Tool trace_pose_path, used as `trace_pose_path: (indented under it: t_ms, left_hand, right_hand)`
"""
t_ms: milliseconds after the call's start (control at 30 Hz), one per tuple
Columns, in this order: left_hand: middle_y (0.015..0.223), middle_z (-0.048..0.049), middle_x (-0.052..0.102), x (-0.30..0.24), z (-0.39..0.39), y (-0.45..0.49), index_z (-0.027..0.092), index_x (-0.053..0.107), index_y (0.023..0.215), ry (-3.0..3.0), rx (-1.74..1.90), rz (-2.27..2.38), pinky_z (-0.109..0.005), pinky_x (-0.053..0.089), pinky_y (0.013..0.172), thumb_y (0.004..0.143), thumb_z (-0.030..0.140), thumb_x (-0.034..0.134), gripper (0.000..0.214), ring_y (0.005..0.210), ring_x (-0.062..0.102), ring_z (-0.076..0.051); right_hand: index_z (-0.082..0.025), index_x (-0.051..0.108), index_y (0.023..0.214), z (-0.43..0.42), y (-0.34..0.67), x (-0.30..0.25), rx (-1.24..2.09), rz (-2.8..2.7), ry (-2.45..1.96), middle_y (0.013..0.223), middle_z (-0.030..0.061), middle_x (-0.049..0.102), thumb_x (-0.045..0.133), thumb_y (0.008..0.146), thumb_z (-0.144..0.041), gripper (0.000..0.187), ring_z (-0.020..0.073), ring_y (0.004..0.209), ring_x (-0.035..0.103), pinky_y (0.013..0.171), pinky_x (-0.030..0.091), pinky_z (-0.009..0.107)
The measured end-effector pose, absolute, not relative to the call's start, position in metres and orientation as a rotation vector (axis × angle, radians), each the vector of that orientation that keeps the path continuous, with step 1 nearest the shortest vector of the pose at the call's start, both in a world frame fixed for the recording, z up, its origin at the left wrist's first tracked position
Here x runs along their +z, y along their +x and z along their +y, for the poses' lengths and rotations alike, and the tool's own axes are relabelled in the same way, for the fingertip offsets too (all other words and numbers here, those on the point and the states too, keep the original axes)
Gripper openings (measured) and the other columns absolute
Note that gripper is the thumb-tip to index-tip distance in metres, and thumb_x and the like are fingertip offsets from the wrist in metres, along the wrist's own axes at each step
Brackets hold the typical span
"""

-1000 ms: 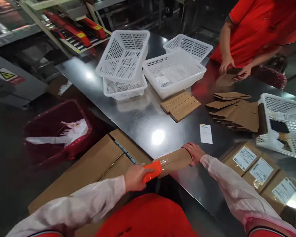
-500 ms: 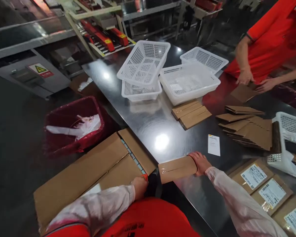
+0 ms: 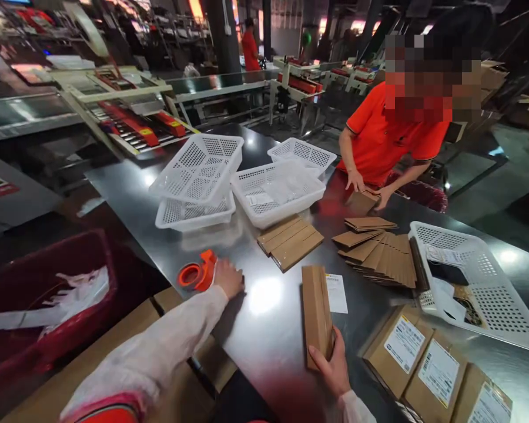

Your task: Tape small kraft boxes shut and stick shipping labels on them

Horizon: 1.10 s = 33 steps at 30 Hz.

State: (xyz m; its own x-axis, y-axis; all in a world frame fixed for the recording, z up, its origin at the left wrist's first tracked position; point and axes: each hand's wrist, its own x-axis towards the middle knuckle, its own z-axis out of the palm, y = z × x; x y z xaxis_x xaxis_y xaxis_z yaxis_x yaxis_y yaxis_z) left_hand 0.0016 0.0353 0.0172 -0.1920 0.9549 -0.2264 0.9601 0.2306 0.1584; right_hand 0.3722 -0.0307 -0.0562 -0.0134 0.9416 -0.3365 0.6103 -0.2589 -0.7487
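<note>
My left hand [image 3: 228, 279] is at the table's left edge, closed at the handle end of an orange tape dispenser [image 3: 206, 270] with its roll facing left. Part of the handle is hidden behind the fingers. In my right hand [image 3: 335, 361] is a narrow, closed cardboard box [image 3: 315, 314], gripped at its near end, thumb on top and tilted above the table. Beyond the box, partly covered by it, a white label sheet [image 3: 337, 294] lies on the metal table [image 3: 264, 341].
White perforated baskets [image 3: 280, 191] stand at the back, near flat cardboard pieces [image 3: 291, 241]. More flat cardboard [image 3: 374, 252] is fanned out beside a filled basket [image 3: 498, 294]. Labelled boxes [image 3: 436, 370] sit at right. Across the table a co-worker [image 3: 390, 141] handles cardboard. A red bin [image 3: 101, 317] stands left.
My left hand has moved from the large carton up over the table with the tape dispenser. My right hand has turned the small box lengthwise. The view has tilted up.
</note>
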Motion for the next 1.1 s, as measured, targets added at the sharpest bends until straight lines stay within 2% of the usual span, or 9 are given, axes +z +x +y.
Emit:
trace_pose_path:
  t_ms: [100, 167, 267, 400, 567, 700, 767, 933, 1100]
  left_hand:
    - [0.155, -0.0102, 0.036, 0.012, 0.111, 0.04, 0.027, 0.048, 0.141, 2.023, 0.032, 2.034, -0.053, 0.013, 0.117, 0.085, 0.043, 0.064, 0.06, 0.145, 0.023, -0.034]
    - [0.159, -0.0061, 0.029, 0.004, 0.151, 0.059, 0.03, 0.039, 0.146, 2.069, 0.047, 1.962, -0.056, 0.014, 0.116, 0.093, 0.045, 0.051, 0.056, 0.146, 0.018, -0.033]
    - [0.159, -0.0111, 0.027, -0.014, 0.174, 0.066, 0.026, 0.038, 0.147, 1.988, -0.002, 1.985, -0.067, 0.019, 0.109, 0.097, 0.046, 0.04, 0.054, 0.145, 0.017, -0.04]
    - [0.161, -0.0127, 0.02, -0.038, 0.134, 0.048, 0.027, 0.035, 0.149, 1.893, -0.081, 2.052, -0.073, 0.017, 0.107, 0.095, 0.05, 0.039, 0.059, 0.146, 0.011, -0.043]
    - [0.161, -0.0105, 0.021, -0.055, 0.042, 0.051, 0.029, 0.037, 0.149, 1.814, -0.092, 2.224, -0.075, 0.016, 0.108, 0.095, 0.048, 0.037, 0.057, 0.147, 0.012, -0.043]
    - [0.161, -0.0116, 0.021, -0.053, 0.001, 0.089, 0.027, 0.038, 0.148, 1.732, -0.027, 2.163, -0.075, 0.022, 0.105, 0.094, 0.047, 0.041, 0.058, 0.146, 0.011, -0.045]
    - [0.161, -0.0123, 0.021, -0.047, -0.005, 0.103, 0.026, 0.038, 0.148, 1.726, 0.036, 2.1, -0.074, 0.026, 0.103, 0.093, 0.045, 0.042, 0.059, 0.146, 0.013, -0.044]
    - [0.153, -0.0167, 0.037, -0.027, -0.003, 0.105, 0.016, 0.049, 0.14, 1.785, 0.464, 2.038, -0.06, 0.031, 0.111, 0.093, 0.037, 0.043, 0.052, 0.144, 0.023, -0.038]
    - [0.119, -0.0131, 0.064, 0.007, 0.011, 0.117, 0.019, 0.065, 0.116, 1.847, 0.876, 1.694, -0.048, 0.045, 0.104, 0.092, 0.031, 0.045, 0.034, 0.118, 0.055, -0.028]
  right_hand:
    - [-0.02, 0.022, 0.147, -0.015, 0.352, -0.045, 1.077, -1.663, -2.071, 0.14, 0.0204, 0.047, 0.053, 0.07, -0.074, 0.099, 0.0402, 0.129, 0.048, 0.101, 0.043, 0.054]
    - [-0.023, 0.016, 0.15, -0.003, 0.335, -0.038, 1.064, -1.675, -2.258, 0.136, 0.0205, 0.05, 0.041, 0.076, -0.078, 0.096, 0.0403, 0.121, 0.055, 0.096, 0.045, 0.057]
    - [-0.024, 0.011, 0.153, 0.01, 0.309, -0.033, 1.002, -1.763, -2.472, 0.134, 0.022, 0.05, 0.03, 0.082, -0.077, 0.091, 0.0402, 0.107, 0.062, 0.089, 0.045, 0.061]
    - [-0.02, 0.016, 0.154, 0.022, 0.29, -0.027, 1.004, -1.99, -2.509, 0.134, 0.0241, 0.05, 0.034, 0.09, -0.062, 0.079, 0.0367, 0.1, 0.066, 0.085, 0.047, 0.056]
    - [-0.026, 0.048, 0.139, 0.066, 0.314, -0.016, 0.801, -1.827, -2.549, 0.125, 0.0188, 0.06, 0.036, 0.093, -0.054, 0.055, 0.0365, 0.113, 0.06, 0.093, 0.044, 0.055]
    - [-0.011, 0.046, 0.137, 0.11, 0.347, -0.025, 0.641, -1.538, -2.652, 0.134, 0.031, 0.049, 0.053, 0.088, -0.045, 0.06, 0.0402, 0.131, 0.045, 0.099, 0.04, 0.057]
    - [-0.006, 0.053, 0.129, 0.119, 0.359, -0.034, 0.655, -1.445, -2.649, 0.125, 0.0318, 0.056, 0.066, 0.078, -0.04, 0.063, 0.0412, 0.125, 0.051, 0.096, 0.043, 0.055]
    - [-0.01, 0.068, 0.1, 0.107, 0.393, -0.042, 0.73, -1.273, -2.44, 0.106, 0.0228, 0.07, 0.057, 0.081, -0.039, 0.037, 0.0335, 0.103, 0.067, 0.087, 0.051, 0.043]
    - [-0.013, 0.066, 0.097, 0.069, 0.41, -0.028, 0.785, -1.1, -2.117, 0.087, 0.0152, 0.075, 0.054, 0.075, -0.062, 0.055, 0.0288, 0.08, 0.071, 0.067, 0.056, 0.038]
